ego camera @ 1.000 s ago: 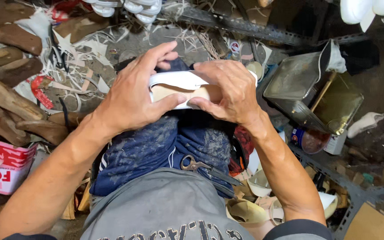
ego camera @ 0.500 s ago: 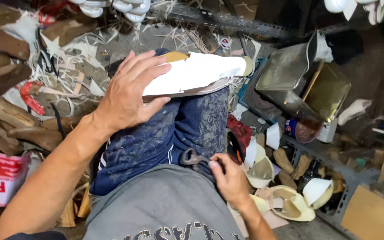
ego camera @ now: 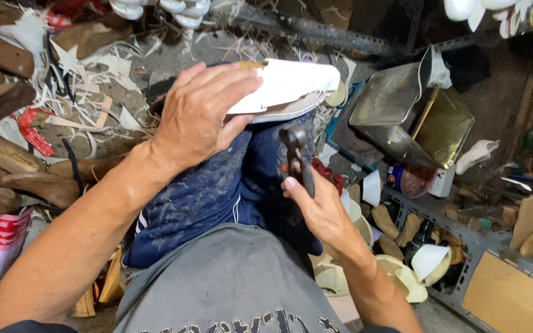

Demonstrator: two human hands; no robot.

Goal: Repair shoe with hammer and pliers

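Two hands: both are busy over the person's lap, each closed on its own thing.
Left hand [ego camera: 202, 117]: palm down, fingers curled over the near end of a white shoe piece [ego camera: 288, 86], pressing and gripping it against the knee.
Right hand [ego camera: 319, 206]: closed around the handles of dark metal pincers [ego camera: 297, 154], thumb laid along one handle.
Pincers: held upright, head upward, the head just under the lower edge of the white shoe piece; whether they touch cannot be told.
White shoe piece, place: on top of the raised knee, above the blue trousers [ego camera: 211, 191], roughly centre of the view.
White shoe piece, long axis: runs left to right across the view, slightly tilted; the covered end lies under the left hand, the free end points right toward the metal tin.
Metal tin [ego camera: 402, 111]: open and tilted, near the free end of the shoe piece, a stick leaning inside it.
Wooden shoe lasts [ego camera: 7, 160]: stacked at the left, well apart from the hands.
Floor scraps [ego camera: 94, 92]: pale strips and offcuts beyond the knee.
Pale soles and cups [ego camera: 414, 271]: lying lower right, beside the right forearm.
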